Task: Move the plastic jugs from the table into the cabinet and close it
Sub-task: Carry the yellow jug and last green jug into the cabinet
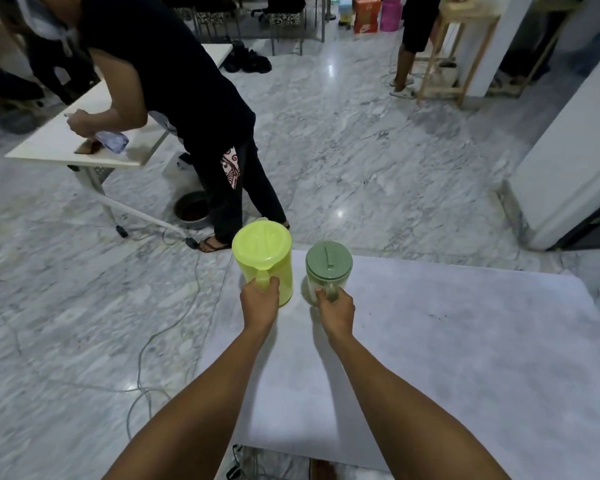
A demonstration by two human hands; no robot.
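A yellow-green plastic jug (265,252) with a matching lid stands at the far left corner of the white table (447,358). My left hand (260,301) is closed around its handle. Just to its right stands a smaller clear jug with a grey-green lid (328,266). My right hand (336,311) grips that jug's handle. Both jugs are upright; I cannot tell whether they rest on the table or are slightly lifted. A white cabinet-like unit (575,157) stands at the right edge of the view.
A person in black (174,81) bends over another white table (73,140) at the left, close beyond my table. A metal bowl (192,211) and cables (160,341) lie on the marble floor. A wooden stand (465,57) and another person's legs are far right.
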